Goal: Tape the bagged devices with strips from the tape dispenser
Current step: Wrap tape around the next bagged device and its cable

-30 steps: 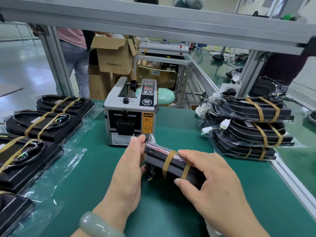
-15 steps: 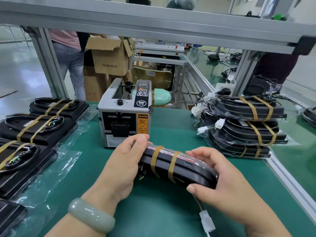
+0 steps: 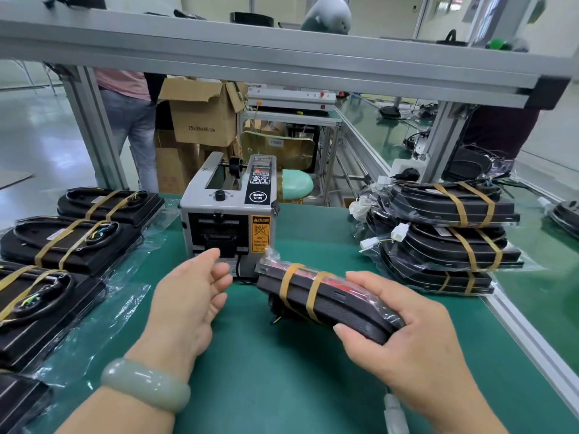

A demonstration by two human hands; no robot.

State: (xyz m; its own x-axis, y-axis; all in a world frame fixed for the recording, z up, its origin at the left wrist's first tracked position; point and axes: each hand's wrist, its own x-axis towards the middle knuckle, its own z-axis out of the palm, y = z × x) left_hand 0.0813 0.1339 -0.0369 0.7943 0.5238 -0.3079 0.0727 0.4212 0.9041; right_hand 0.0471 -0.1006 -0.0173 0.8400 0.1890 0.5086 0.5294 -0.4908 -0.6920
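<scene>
R hand (image 3: 416,336): curled round near-right end of black plastic device in clear bag (image 3: 326,303), fingers over top, thumb tip on near edge. Device tilted, seemingly clear of green bench mat (image 3: 282,386), far-left end aimed at grey box-shaped tape dispenser (image 3: 228,220). Two tan tape bands (image 3: 288,286) wrapped round device's left half, apart from the gripping fingers.

L hand (image 3: 188,296): empty, fingers relaxed & spread, palm turned right. Just left of device, not touching; fingertips in front of dispenser's outlet.

Writing: on dispenser, round black badge "SEMI" w/ two Chinese chars under it; orange sticker headed "CAUTION", small print below too blurred to read in full. On brown cardboard box (image 3: 203,117) behind bench: "75x36x40 cm".

Pose: both forearms in from bottom edge. L wrist straight, pale green stone bangle (image 3: 145,382) round it. R wrist bent inward, white plug connector (image 3: 395,415) on mat beside it.

Elsewhere: stack of taped bagged devices (image 3: 451,239) at right of bench, well apart from R hand; row of taped bagged devices (image 3: 69,242) laid flat along left edge.
</scene>
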